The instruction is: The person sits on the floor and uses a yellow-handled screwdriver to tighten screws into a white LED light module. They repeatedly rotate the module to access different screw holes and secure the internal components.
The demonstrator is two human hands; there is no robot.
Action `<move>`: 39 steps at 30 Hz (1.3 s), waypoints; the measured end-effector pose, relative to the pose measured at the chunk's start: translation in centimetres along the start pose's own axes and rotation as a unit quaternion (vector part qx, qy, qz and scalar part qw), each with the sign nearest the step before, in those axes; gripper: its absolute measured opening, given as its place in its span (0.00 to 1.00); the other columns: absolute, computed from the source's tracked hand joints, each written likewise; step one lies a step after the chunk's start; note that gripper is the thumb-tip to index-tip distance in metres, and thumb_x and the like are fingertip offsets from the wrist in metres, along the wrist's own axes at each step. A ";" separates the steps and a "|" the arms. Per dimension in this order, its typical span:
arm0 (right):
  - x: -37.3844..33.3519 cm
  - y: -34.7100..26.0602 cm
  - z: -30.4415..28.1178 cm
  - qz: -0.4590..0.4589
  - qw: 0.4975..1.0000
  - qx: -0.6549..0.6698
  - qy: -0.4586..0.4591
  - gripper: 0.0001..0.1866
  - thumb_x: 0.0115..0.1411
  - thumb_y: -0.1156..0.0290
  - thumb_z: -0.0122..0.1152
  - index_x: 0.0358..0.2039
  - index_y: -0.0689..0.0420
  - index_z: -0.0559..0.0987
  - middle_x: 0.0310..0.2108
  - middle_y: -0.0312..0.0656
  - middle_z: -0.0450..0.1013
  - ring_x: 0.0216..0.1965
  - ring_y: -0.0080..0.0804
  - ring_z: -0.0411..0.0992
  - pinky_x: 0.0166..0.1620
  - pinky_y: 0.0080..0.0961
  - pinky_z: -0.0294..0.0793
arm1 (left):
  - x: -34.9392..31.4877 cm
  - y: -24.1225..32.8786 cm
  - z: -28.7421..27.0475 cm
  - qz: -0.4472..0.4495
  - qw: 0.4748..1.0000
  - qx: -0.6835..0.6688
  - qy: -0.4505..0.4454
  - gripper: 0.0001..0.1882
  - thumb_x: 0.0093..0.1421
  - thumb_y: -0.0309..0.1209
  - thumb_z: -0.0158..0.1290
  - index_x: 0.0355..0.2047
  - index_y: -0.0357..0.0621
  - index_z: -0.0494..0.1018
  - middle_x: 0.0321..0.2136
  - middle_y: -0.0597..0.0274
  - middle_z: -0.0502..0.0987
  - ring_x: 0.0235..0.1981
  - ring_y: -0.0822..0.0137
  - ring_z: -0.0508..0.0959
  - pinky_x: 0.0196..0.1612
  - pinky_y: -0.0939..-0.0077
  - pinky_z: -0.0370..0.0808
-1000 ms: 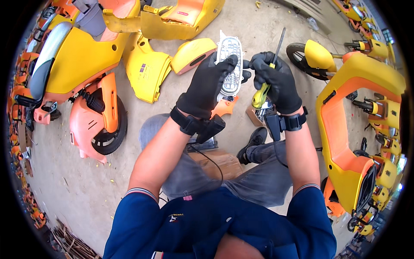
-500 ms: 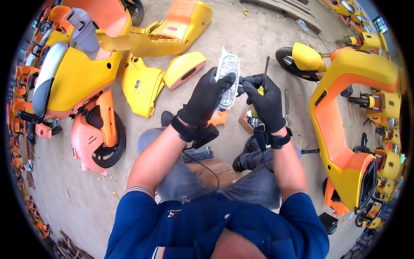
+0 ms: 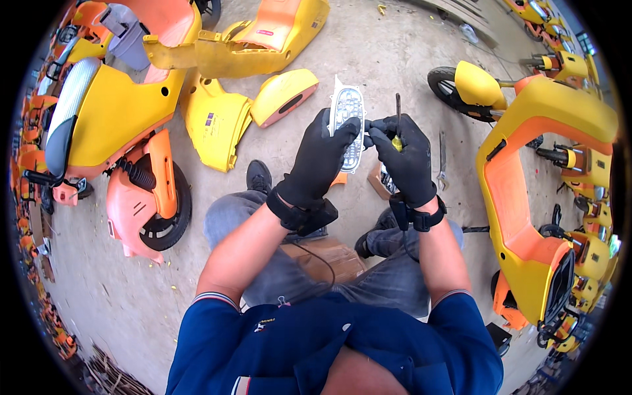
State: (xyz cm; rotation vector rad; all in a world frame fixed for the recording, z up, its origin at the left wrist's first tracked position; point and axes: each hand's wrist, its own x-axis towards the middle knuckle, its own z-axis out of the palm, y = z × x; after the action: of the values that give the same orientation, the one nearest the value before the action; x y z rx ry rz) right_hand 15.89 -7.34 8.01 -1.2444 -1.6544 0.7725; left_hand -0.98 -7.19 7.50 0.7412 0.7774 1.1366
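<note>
My left hand (image 3: 309,158), in a black glove, is closed on an oval lamp (image 3: 347,108) with a clear patterned lens and a pale rim, its thumb lying across the lens. The lamp is held long side upright, well above the floor. My right hand (image 3: 411,161), also gloved in black, is closed round a screwdriver (image 3: 398,113) with a yellow handle, its dark shaft pointing away from me. The thumb and index finger of that hand meet at the lamp's right edge. Whether they pinch something small there cannot be made out.
A yellow and orange scooter body (image 3: 526,184) stands at right, another (image 3: 118,118) at left. Loose yellow panels (image 3: 214,128) lie at the far left. A wrench (image 3: 442,161) and a small open box (image 3: 380,181) are near my right hand. Cardboard (image 3: 326,260) lies between my legs.
The view has shifted slightly, and the wrench on the floor shows more fully beside my right hand. Both hands keep their holds on the lamp and the screwdriver, at nearly the same place.
</note>
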 end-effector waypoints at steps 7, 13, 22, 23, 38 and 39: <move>0.0 0.8 0.6 0.054 0.997 0.042 -0.026 0.09 0.59 0.74 0.62 0.39 0.62 0.78 0.33 0.43 0.77 0.32 0.27 0.76 0.36 0.24 0.73 | 0.3 -1.3 -1.4 0.031 0.998 0.059 0.007 0.13 0.65 0.29 0.49 0.48 0.34 0.68 0.39 0.59 0.77 0.37 0.72 0.79 0.39 0.78 0.76; 0.1 0.9 1.0 0.053 0.998 0.023 -0.024 0.09 0.59 0.75 0.62 0.40 0.63 0.78 0.34 0.43 0.76 0.33 0.28 0.76 0.36 0.25 0.74 | 0.0 -0.7 -1.2 0.005 0.999 0.036 0.033 0.12 0.66 0.31 0.51 0.44 0.35 0.68 0.36 0.60 0.77 0.34 0.74 0.78 0.37 0.79 0.75; -0.1 0.4 1.4 -0.008 1.000 -0.023 0.001 0.07 0.58 0.77 0.60 0.38 0.64 0.80 0.32 0.43 0.77 0.31 0.27 0.77 0.35 0.24 0.74 | -0.2 -0.7 -1.0 0.001 0.999 0.024 0.030 0.12 0.66 0.30 0.50 0.45 0.35 0.68 0.37 0.57 0.77 0.37 0.71 0.80 0.39 0.78 0.76; -0.1 0.4 1.3 0.007 1.000 -0.007 -0.001 0.08 0.58 0.77 0.60 0.38 0.64 0.79 0.32 0.43 0.77 0.31 0.28 0.77 0.36 0.24 0.74 | -0.2 -0.6 -1.0 -0.001 0.999 0.025 0.028 0.12 0.66 0.30 0.50 0.45 0.35 0.67 0.37 0.57 0.77 0.37 0.70 0.80 0.40 0.77 0.76; -0.7 0.3 -0.1 0.201 0.961 0.188 0.005 0.09 0.60 0.72 0.61 0.40 0.62 0.77 0.31 0.36 0.76 0.25 0.15 0.68 0.27 0.15 0.70 | -0.5 -0.9 -1.2 -0.031 0.998 0.052 -0.014 0.17 0.67 0.32 0.49 0.51 0.35 0.64 0.43 0.52 0.78 0.40 0.67 0.80 0.43 0.75 0.76; -0.7 0.3 -0.1 0.202 0.960 0.195 0.003 0.10 0.60 0.72 0.61 0.40 0.63 0.77 0.31 0.36 0.76 0.26 0.15 0.69 0.27 0.15 0.70 | -0.5 -0.9 -1.1 -0.030 0.998 0.051 -0.018 0.17 0.67 0.32 0.49 0.52 0.35 0.64 0.43 0.52 0.78 0.40 0.67 0.80 0.44 0.75 0.76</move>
State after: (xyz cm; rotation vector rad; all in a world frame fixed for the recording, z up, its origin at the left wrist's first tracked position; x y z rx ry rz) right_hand 16.16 -7.89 7.65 -1.3031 -1.1715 1.2750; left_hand -1.59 -7.78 6.28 0.8157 0.8257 1.0321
